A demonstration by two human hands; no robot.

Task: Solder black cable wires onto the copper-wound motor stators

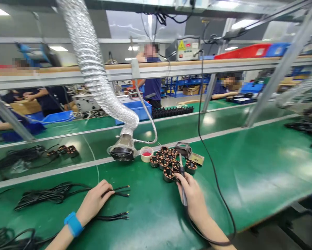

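My left hand (97,199), with a blue band at the wrist, pinches black cables (119,191) whose stripped tips point right over the green bench. More cable ends (114,217) lie just below it. My right hand (191,194) is closed around a soldering iron (182,170), its tip pointing up and away. That hand is beside a cluster of round copper-wound coils (163,163); its fingertips are at the nearest coil (168,174), and whether they also grip it cannot be made out. The iron's cord trails under the right forearm.
A fume duct's nozzle (123,147) hangs behind the cables. Beside the coils are a tape roll (146,154), a dark iron stand (183,149) and a small tin (196,159). A black cord (213,159) hangs at right. Bundled cables (46,194) lie left. Several people work beyond.
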